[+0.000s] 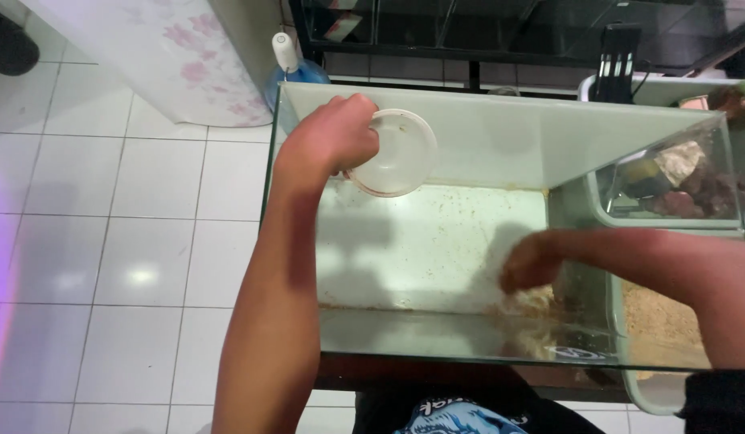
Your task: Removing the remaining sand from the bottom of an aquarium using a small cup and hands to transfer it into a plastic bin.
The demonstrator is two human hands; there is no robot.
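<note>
A glass tank [292, 241] with a white bottom stands in front of me. My left hand [328, 137] grips a round clear plastic cup [397, 153] over the tank's far left part. My right hand [529, 265] reaches down inside the tank at its near right corner, fingers curled against a small heap of pale sand [533, 305] on the bottom. Whether that hand grips sand is hard to tell through the glass.
A grey tub [654, 386] holding brown sand sits at the right, beside a container of stones [694, 189]. A blue water jug with a white pump [288, 68] stands behind the tank. White tiled floor [123, 241] lies to the left.
</note>
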